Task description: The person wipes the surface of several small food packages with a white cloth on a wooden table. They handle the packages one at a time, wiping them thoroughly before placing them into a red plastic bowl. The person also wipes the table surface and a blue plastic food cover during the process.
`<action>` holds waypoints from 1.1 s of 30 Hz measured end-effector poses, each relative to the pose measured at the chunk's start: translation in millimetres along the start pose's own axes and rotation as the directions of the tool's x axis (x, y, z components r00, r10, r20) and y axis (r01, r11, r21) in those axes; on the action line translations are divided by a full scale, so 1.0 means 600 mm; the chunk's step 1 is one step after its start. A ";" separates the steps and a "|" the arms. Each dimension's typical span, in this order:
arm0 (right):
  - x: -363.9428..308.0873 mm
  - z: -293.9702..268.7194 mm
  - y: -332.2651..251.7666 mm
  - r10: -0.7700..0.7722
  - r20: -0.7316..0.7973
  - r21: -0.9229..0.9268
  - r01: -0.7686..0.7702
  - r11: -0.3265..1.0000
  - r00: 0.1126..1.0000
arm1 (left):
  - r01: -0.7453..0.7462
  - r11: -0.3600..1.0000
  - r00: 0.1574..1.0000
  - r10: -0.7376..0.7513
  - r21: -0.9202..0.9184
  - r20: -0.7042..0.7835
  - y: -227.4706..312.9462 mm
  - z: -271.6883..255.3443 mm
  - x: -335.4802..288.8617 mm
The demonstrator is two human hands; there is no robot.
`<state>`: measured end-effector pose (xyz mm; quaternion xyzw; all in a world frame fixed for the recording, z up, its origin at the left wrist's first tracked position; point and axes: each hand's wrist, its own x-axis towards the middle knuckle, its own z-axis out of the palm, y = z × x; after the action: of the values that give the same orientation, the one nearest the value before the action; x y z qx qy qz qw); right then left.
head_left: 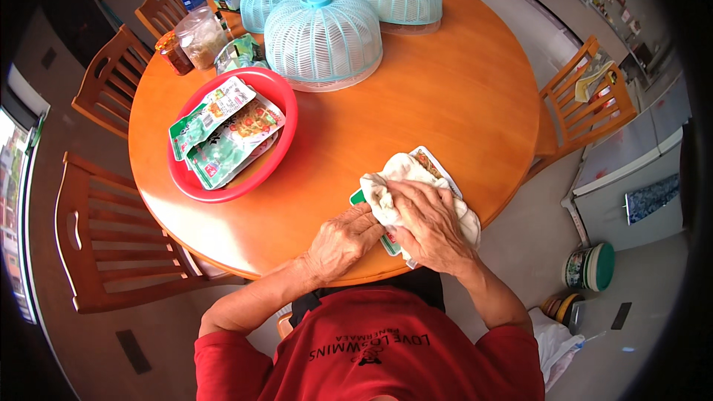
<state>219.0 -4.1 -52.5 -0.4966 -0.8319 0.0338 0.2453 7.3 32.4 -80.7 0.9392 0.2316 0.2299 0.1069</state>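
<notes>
Packet [428, 162] is laid on bench [445, 96], right of red basin [290, 115]. Cloth [403, 168] is clutched in right hand [429, 221], pressed over packet. Left hand [343, 243] is set at packet's basin-side edge, fingers together; grip can't be told.

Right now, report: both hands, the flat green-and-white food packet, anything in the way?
Right hand on crumpled cream cloth over packet. Left hand at packet's left edge. Cloth hides most of packet; round red plastic basin clear, left.
</notes>
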 end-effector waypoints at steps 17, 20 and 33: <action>0.047 -0.006 0.114 0.223 -0.062 0.123 -0.214 0.969 0.973 | 0.021 0.999 0.995 -0.018 0.031 -0.102 0.009 -0.001 0.017; 0.015 -0.019 0.093 0.012 -0.051 0.121 -0.006 0.993 0.999 | 0.024 1.000 0.989 -0.024 -0.001 -0.146 -0.001 0.006 0.011; 0.041 -0.008 0.056 0.096 0.052 0.028 -0.098 0.995 0.994 | 0.060 0.996 0.985 -0.069 -0.065 -0.159 0.000 0.006 0.016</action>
<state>239.1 32.7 -49.5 -0.5317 -0.8121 0.0710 0.2296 16.3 36.5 -80.1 0.9060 0.2628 0.3082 0.1231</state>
